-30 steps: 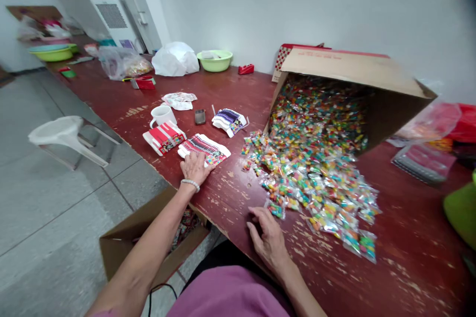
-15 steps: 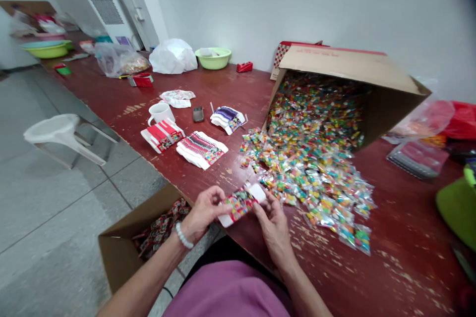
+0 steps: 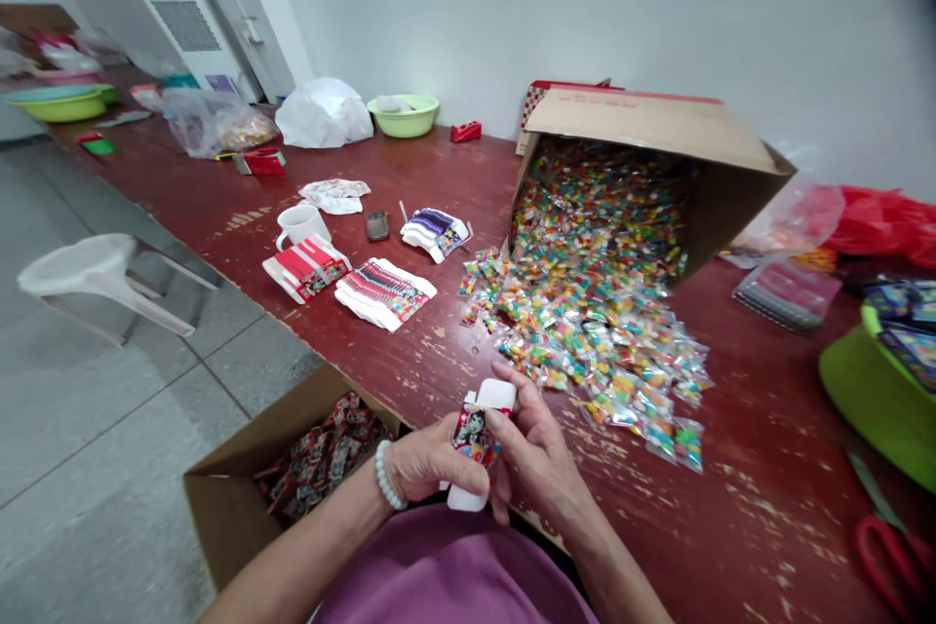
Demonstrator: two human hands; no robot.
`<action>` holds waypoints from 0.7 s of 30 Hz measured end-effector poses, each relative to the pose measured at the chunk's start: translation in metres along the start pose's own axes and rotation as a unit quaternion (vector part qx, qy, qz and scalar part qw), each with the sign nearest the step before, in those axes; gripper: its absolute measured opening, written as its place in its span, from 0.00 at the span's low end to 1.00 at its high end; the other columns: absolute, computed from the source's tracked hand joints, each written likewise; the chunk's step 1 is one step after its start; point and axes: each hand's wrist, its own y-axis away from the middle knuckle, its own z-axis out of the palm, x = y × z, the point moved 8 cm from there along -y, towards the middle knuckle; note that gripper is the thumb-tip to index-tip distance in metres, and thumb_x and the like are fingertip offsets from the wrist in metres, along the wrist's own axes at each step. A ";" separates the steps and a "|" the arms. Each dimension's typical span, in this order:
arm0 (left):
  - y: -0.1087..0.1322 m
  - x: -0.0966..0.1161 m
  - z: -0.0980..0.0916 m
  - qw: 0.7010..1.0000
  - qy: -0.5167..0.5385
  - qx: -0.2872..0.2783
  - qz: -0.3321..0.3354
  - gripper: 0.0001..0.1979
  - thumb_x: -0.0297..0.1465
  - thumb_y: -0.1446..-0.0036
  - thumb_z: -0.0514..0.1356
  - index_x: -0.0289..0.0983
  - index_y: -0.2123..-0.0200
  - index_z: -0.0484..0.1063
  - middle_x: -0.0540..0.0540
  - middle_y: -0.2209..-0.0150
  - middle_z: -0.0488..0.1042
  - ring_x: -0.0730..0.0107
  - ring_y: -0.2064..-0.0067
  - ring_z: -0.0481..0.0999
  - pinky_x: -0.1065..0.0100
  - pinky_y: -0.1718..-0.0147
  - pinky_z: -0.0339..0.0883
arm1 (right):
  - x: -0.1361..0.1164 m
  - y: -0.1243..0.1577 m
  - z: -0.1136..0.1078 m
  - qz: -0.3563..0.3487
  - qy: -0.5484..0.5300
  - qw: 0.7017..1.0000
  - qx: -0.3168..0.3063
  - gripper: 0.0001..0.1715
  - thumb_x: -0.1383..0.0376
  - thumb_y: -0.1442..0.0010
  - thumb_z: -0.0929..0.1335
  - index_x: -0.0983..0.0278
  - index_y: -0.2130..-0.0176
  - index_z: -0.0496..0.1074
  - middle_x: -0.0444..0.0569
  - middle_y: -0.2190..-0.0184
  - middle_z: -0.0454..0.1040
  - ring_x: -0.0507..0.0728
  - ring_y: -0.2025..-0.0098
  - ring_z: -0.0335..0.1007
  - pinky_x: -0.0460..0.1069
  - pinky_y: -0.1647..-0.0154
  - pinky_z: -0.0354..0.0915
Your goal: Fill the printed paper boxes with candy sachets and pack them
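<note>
Close to my body, over the table's front edge, my left hand (image 3: 431, 460) grips a small printed candy box (image 3: 479, 434) with its thumb across the lower part. White end flaps stick out at the box's top and bottom. On the box's other side my right hand (image 3: 537, 444) holds it too, thumb on the printed face. Beyond lie a row of flattened red candy boxes (image 3: 387, 292), a stack of red boxes (image 3: 307, 268) and a bundle of purple ones (image 3: 437, 232). Small clear bags of colourful candy (image 3: 606, 361) spill from a tipped cardboard carton (image 3: 658, 132).
Below the table edge at left, an open carton (image 3: 219, 497) holds many dark red packets. A white mug (image 3: 303, 224) stands behind the red boxes. At right are a green basin (image 3: 870, 400) and red-handled scissors (image 3: 888, 565). A white stool (image 3: 95, 268) stands on the floor.
The candy box has been turned more upright and drawn nearer my body, its flaps now at top and bottom. My view has swung slightly right.
</note>
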 end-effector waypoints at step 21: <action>0.018 0.044 -0.030 0.921 -0.162 0.313 0.165 0.29 0.35 0.50 0.69 0.40 0.47 0.63 0.48 0.63 0.78 0.69 0.65 0.78 0.69 0.65 0.71 | -0.004 -0.008 -0.024 -0.024 0.068 0.991 0.113 0.22 0.52 0.42 0.71 0.64 0.53 0.75 0.47 0.69 0.77 0.55 0.68 0.71 0.49 0.66 0.68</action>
